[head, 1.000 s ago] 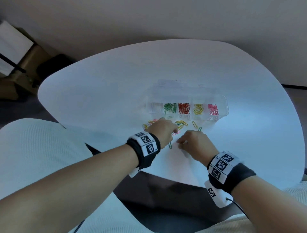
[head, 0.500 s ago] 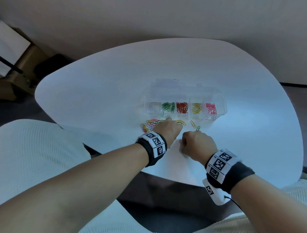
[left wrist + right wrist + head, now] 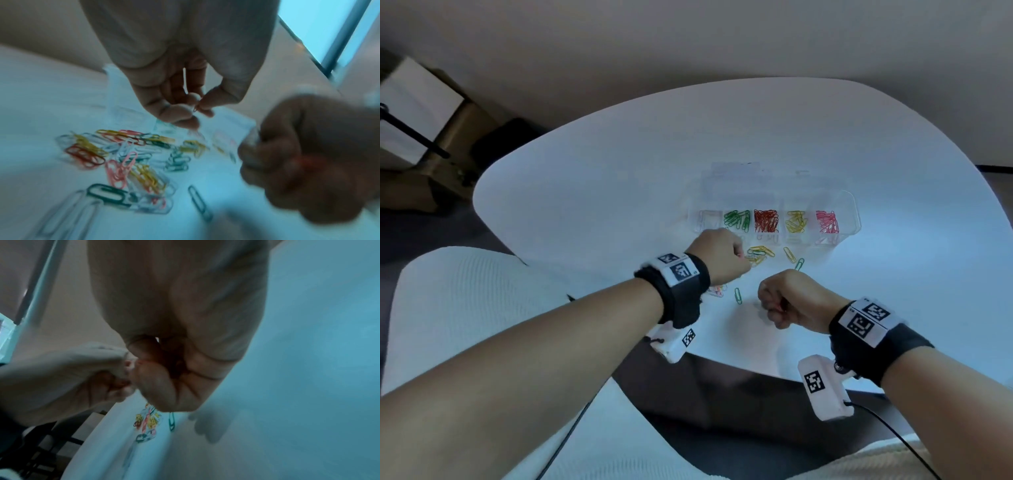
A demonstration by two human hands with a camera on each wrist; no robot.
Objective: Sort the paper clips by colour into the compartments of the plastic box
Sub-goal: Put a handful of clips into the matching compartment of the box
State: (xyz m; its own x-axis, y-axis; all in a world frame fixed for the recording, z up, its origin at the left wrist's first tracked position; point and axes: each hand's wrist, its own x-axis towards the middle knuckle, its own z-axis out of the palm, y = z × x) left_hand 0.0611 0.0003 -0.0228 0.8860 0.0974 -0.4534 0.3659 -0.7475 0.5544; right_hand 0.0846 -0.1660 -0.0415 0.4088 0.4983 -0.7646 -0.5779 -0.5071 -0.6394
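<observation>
— White and rounded, the table (image 3: pixel 619 171) is seen against a plain beige wall. What is grasped by the left hand (image 3: pixel 719 255)?

— 1 small pale clip (image 3: pixel 194 109) is pinched between the thumb and fingertips (image 3: pixel 179 112) of that hand, as shown in the left wrist view. Its colour cannot be told for certain.

— And the right hand (image 3: pixel 796 298)?

— It is clenched into a fist, and red clips (image 3: pixel 144 361) are glimpsed inside the curled fingers. How many are held cannot be told.

— Where is the plastic box (image 3: pixel 854 212) placed?

— Beyond both hands, well past the left pinch. 5 compartments are seen: the leftmost looks nearly bare, then green (image 3: pixel 737 219), red, yellow and pink clips are held in turn.

— And the unsorted clips?

— A mixed heap (image 3: pixel 127 155) is spread directly below the left pinch. 1 green clip (image 3: pixel 738 295) is lying alone between the 2 hands, and a few yellow ones (image 3: pixel 760 255) are scattered between the left hand and the box.
</observation>
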